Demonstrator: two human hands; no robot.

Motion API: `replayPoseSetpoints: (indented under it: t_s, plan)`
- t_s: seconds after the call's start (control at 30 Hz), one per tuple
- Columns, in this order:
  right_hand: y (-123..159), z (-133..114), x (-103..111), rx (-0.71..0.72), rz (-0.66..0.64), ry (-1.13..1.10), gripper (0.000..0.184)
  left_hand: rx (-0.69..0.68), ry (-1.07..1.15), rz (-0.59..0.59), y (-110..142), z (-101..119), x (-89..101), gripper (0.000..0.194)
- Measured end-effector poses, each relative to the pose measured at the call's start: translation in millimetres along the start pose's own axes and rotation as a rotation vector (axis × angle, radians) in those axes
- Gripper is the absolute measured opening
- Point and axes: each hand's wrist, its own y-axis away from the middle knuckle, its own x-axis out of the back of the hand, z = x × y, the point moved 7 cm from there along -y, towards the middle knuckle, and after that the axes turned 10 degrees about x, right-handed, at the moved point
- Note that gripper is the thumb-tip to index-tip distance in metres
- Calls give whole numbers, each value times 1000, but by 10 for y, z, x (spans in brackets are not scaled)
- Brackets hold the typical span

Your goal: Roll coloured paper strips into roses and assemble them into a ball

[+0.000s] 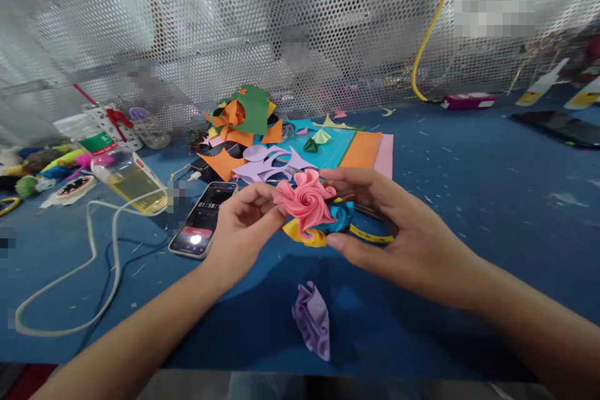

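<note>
- Right of the phone [204, 219], my left hand [241, 228] and right hand [412, 240] pinch opposite sides of a folded flower cluster [307, 201].
- Looks light, crushable; best held by outer edges.

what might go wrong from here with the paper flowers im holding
The pink flower sits pinched between the left hand and right hand, so a firmer squeeze could crush its swirled folds. The purple folded piece lies near the table's front edge, below the forearms, and might get brushed off. The white cable loops beside the left forearm; snagging it might jostle things nearby.
</note>
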Motion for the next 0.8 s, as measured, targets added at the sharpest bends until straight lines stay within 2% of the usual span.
replayPoseSetpoints:
  t_s: [0.23,0.47,0.67,0.8]
  plan:
    - [2,-22,12,43,4,27,52,-31,-29,22,0,26,14,10]
    - [-21,-12,15,9,4,-29,46,-89,-53,7,26,65,-11,8]
    - [-45,50,26,-89,31,-145,41,-141,-288,92,104,110,-6,7]
    - [-33,113,3,-130,8,-222,42,-154,-347,74,119,100,-27,9]
